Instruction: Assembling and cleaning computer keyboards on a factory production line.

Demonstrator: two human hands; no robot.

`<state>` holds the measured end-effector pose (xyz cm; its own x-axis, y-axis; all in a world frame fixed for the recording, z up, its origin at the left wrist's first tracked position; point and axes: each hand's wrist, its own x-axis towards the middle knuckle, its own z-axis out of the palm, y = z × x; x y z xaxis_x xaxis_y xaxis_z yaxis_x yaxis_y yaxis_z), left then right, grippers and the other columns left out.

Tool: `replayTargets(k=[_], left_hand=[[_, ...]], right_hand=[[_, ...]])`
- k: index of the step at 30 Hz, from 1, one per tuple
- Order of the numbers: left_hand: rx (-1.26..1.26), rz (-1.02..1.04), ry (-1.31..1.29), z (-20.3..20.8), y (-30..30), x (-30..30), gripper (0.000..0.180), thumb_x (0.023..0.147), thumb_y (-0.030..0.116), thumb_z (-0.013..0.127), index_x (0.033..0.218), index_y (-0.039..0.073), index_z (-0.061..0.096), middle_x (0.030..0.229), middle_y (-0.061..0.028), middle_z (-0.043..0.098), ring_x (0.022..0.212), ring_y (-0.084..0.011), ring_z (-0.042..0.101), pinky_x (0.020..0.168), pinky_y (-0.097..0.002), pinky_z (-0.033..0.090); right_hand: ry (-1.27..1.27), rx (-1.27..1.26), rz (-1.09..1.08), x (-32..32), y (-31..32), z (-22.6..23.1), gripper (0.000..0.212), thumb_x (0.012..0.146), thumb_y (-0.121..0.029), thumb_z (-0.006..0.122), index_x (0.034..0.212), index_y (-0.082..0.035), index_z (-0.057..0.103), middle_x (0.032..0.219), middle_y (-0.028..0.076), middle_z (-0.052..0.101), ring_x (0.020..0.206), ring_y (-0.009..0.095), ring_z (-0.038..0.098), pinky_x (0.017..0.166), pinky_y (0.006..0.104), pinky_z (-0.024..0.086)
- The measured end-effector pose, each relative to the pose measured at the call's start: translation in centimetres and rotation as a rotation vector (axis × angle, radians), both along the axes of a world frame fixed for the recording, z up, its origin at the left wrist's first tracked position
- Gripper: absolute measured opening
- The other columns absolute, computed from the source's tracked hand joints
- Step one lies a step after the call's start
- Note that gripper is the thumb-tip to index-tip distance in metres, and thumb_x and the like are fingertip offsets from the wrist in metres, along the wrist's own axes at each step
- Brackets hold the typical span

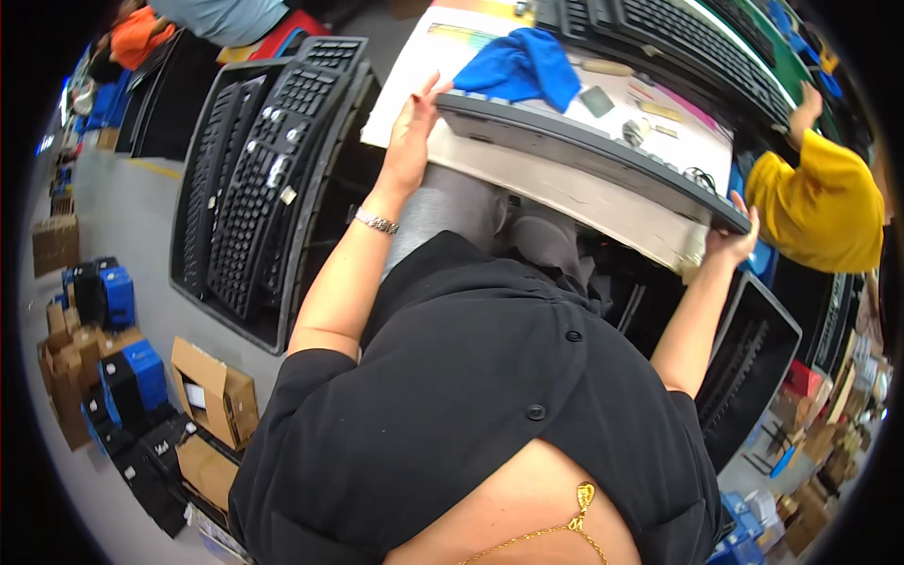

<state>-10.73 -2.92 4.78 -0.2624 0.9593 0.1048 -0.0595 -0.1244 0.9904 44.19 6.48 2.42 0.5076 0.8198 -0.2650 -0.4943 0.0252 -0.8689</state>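
A black keyboard [584, 143] is held up on its long edge over the near side of a white worktable [400, 83]. Its edge and one broad face are turned toward me, while its keys mostly face away. My left hand [411, 141] grips the left end, and my right hand [733, 240] has fingers wrapped round the right end. Just behind the keyboard lies a crumpled blue cloth [529, 68]. Small items sit past it, among them a tan stick-like piece [607, 68] and a grey-green square pad [595, 101].
More keyboards [683, 45] lie at the table's far side. To my left stands a black tray [177, 221] full of keyboards; another black tray [789, 331] is at right. A co-worker's yellow sleeve [815, 202] and hand [805, 113] reach in from the right. Cardboard boxes [215, 391] stand lower left.
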Motion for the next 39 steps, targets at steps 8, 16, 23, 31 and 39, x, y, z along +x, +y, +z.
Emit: replayTargets(k=[8,16,23,31,39], left_hand=[[0.090,-0.053,0.062,-3.1,1.5,1.2,0.085,0.112,0.064,0.018,0.161,-0.002,0.038,0.158,-0.0147,0.052,0.142,-0.0235,0.050,0.123,-0.0363,0.032],[-0.325,0.254,0.086,4.5,4.5,1.7,0.083,0.111,0.063,0.038,0.142,-0.011,0.057,0.136,-0.0219,0.068,0.119,-0.0255,0.067,0.099,-0.0301,0.053],[-0.413,0.080,-0.114,6.0,4.6,-1.2,0.078,0.110,0.061,0.045,0.140,-0.009,0.061,0.133,-0.0239,0.069,0.111,-0.0259,0.071,0.093,-0.0307,0.057],[-0.387,0.112,-0.072,5.9,3.7,-1.1,0.072,0.110,0.057,0.050,0.138,-0.009,0.062,0.130,-0.0224,0.071,0.104,-0.0245,0.074,0.089,-0.0299,0.059],[-0.302,0.203,-0.113,5.8,2.1,-0.8,0.065,0.111,0.052,0.051,0.134,-0.007,0.065,0.128,-0.0184,0.072,0.102,-0.0208,0.073,0.087,-0.0270,0.057]], right_hand=[[0.110,0.049,-0.089,-5.1,-0.3,1.5,0.041,0.108,-0.034,0.058,0.116,0.004,0.072,0.106,0.013,0.074,0.090,0.020,0.070,0.083,0.0278,0.056],[0.149,0.044,0.207,-4.4,0.5,6.7,0.029,0.105,-0.023,0.066,0.109,0.003,0.076,0.098,0.010,0.071,0.088,0.015,0.067,0.083,0.0258,0.053],[0.020,-0.026,0.389,-3.7,0.4,8.2,0.026,0.103,-0.019,0.068,0.112,0.005,0.074,0.099,0.010,0.071,0.092,0.017,0.066,0.086,0.0249,0.052],[-0.181,0.054,0.476,-5.4,-1.3,8.1,0.030,0.102,-0.017,0.072,0.119,0.007,0.073,0.111,0.014,0.074,0.099,0.019,0.068,0.092,0.0246,0.052],[-0.391,0.151,0.389,-8.6,-3.5,8.8,0.031,0.106,-0.019,0.066,0.126,0.004,0.072,0.122,0.015,0.074,0.103,0.017,0.070,0.089,0.0244,0.054]])
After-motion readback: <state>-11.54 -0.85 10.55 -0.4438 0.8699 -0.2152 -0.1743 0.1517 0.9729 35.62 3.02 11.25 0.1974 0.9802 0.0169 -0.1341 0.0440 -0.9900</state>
